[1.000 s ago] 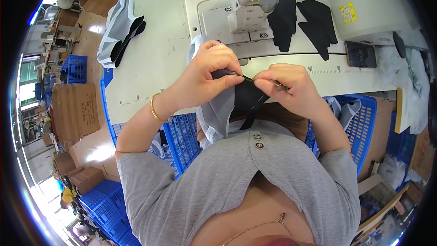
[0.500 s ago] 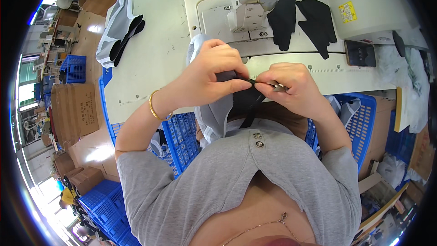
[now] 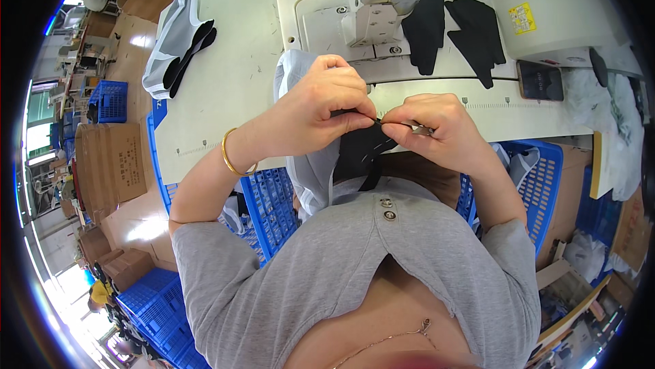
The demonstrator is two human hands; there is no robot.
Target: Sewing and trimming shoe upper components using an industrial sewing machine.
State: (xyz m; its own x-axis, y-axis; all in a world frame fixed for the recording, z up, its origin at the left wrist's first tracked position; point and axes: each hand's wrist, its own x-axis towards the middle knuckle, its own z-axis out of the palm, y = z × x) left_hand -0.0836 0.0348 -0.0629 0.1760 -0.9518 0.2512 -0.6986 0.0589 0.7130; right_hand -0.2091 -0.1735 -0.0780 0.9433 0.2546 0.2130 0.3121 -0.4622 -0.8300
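Note:
A fabric piece, light grey (image 3: 310, 168) with a black part (image 3: 360, 149), hangs over the table's front edge in front of my chest. My left hand (image 3: 324, 99) is closed on it, thumb and forefinger pinching a black edge. Close beside it, my right hand (image 3: 433, 127) pinches the same black edge with thumb and forefinger. A small metal tool (image 3: 423, 130), possibly thread snips, pokes out of the right hand; most of it is hidden by the fingers. A narrow black strip dangles below the hands towards my lap.
Behind my hands stands a sewing machine (image 3: 379, 14). Black fabric pieces (image 3: 423, 31) lie right of its head, and a phone (image 3: 540, 80) farther right. A grey and black piece (image 3: 174, 45) rests at the table's left. Blue crates (image 3: 271, 207) flank my lap.
Both hands keep their pinch on the black edge and have hardly moved. The metal tool has turned slightly in my right hand, and the hanging fabric has shifted a little left.

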